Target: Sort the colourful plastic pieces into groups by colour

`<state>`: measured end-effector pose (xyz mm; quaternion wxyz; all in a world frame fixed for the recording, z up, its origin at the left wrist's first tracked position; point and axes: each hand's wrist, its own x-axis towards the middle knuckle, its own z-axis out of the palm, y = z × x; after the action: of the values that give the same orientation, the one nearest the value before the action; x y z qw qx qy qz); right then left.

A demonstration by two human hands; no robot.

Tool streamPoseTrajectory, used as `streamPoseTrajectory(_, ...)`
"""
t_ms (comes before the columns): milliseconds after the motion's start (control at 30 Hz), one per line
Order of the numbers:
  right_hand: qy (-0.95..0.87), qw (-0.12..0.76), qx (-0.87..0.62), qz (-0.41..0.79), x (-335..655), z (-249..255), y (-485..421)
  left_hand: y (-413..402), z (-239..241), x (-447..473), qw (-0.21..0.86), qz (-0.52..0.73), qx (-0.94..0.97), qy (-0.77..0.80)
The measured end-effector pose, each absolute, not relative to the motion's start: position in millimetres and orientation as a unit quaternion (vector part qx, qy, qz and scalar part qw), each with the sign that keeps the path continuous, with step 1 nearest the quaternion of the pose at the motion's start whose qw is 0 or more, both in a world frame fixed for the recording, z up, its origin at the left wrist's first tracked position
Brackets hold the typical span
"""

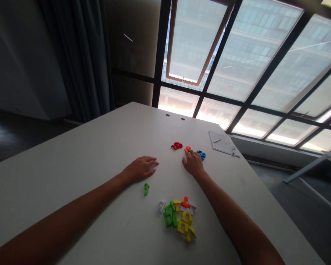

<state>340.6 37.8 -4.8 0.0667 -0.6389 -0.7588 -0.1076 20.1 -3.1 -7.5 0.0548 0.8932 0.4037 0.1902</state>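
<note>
My left hand point(140, 168) lies flat on the table with its fingers stretched out, holding nothing. A single green plastic piece point(146, 189) is just below it. My right hand point(193, 163) reaches farther out, its fingertips at a small group of orange plastic pieces point(187, 148), partly hidden by the fingers. Thumb and fingers look apart, and no grasp shows. Blue pieces point(201, 154) sit right beside this hand, while a cluster of red pieces point(177, 145) is to its upper left. Nearer me is a mixed pile with green pieces point(168, 218), yellow pieces point(186, 218), an orange-red piece point(185, 202) and white pieces point(161, 207).
The white table point(99, 154) runs toward large windows point(231, 55). At its right edge lie a paper sheet point(222, 142) with a pen on it and a marker point(233, 150). A dark curtain point(77, 59) hangs at the left; a pale metal-legged table point(306, 169) stands at the right.
</note>
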Motion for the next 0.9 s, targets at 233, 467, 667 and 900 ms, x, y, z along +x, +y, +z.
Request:
streamPoseTrajectory(233,-0.75,0.074,-0.65,-0.096,338,-7,46,-3,-8,20,0.056,0.185,0.892,0.409)
streamPoseTrajectory(467,-0.746,0.138,-0.643,-0.099,340,-13,38,-2,-9,19,0.054,0.189,0.896,0.399)
streamPoseTrajectory(667,-0.806,0.22,-0.548,-0.04,352,-23,6,-2,-10,19,0.05,0.189,0.895,0.4)
streamPoseTrajectory(900,-0.868,0.265,-0.382,0.174,369,-10,-42,-4,-7,20,0.052,0.18,0.896,0.402)
